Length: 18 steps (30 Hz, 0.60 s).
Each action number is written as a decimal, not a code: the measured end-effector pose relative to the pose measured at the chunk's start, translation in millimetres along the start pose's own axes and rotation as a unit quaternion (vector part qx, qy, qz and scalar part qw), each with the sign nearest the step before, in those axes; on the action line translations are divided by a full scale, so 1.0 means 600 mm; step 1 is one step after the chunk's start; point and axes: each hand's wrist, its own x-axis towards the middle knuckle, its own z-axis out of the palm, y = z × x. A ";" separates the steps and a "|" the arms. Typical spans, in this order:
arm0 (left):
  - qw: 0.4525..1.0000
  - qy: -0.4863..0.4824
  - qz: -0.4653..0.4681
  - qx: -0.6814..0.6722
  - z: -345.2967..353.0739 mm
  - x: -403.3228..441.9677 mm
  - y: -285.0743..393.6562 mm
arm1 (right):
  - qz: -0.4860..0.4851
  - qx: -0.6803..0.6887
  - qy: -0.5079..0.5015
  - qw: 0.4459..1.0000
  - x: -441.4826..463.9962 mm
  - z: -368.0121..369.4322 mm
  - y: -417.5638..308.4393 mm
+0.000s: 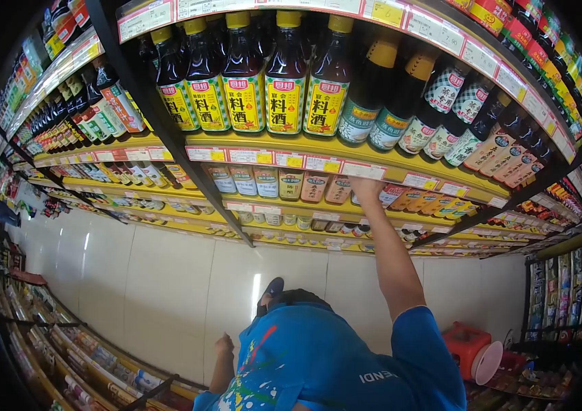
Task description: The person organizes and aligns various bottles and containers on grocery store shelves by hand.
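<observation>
My right arm stretches up to the shelf rack, and my right hand is at the price-label strip below the shelf of tall bottles. Its fingers are hidden at the shelf edge, so what they touch cannot be made out. Close by, on the lower shelf, stand pink-labelled bottles. Above are dark bottles with yellow labels and caps, and dark bottles with teal labels. My left hand hangs low beside my body, away from the shelves; its fingers look curled, with nothing visible in them.
A dark upright post divides the rack. Behind me runs another shelf of packaged goods. A red stool stands at the lower right, near a rack of hanging packets. Pale floor tiles lie between the shelves.
</observation>
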 end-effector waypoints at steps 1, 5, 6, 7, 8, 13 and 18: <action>1.000 -0.001 0.016 0.001 0.001 0.001 0.001 | 0.033 -0.007 -0.032 0.999 -0.001 0.000 -0.004; 0.995 0.004 -0.033 -0.098 0.012 -0.005 0.029 | 0.066 0.027 -0.085 0.994 -0.003 0.003 -0.008; 0.974 0.011 -0.114 -0.196 0.015 -0.012 0.040 | 0.066 0.027 -0.085 0.994 -0.002 -0.001 -0.014; 0.974 0.011 -0.114 -0.196 0.018 -0.009 0.038 | 0.063 0.037 -0.071 0.995 -0.001 -0.007 -0.021; 0.974 0.004 -0.117 -0.196 0.021 -0.009 0.040 | 0.060 0.047 -0.058 0.995 0.000 -0.010 -0.026; 0.991 0.019 -0.111 -0.071 0.023 -0.055 0.094 | 0.079 0.060 -0.051 0.994 0.000 -0.011 -0.030; 0.996 0.002 -0.082 -0.020 0.016 -0.038 0.049 | 0.058 0.060 -0.065 0.994 -0.005 -0.009 -0.021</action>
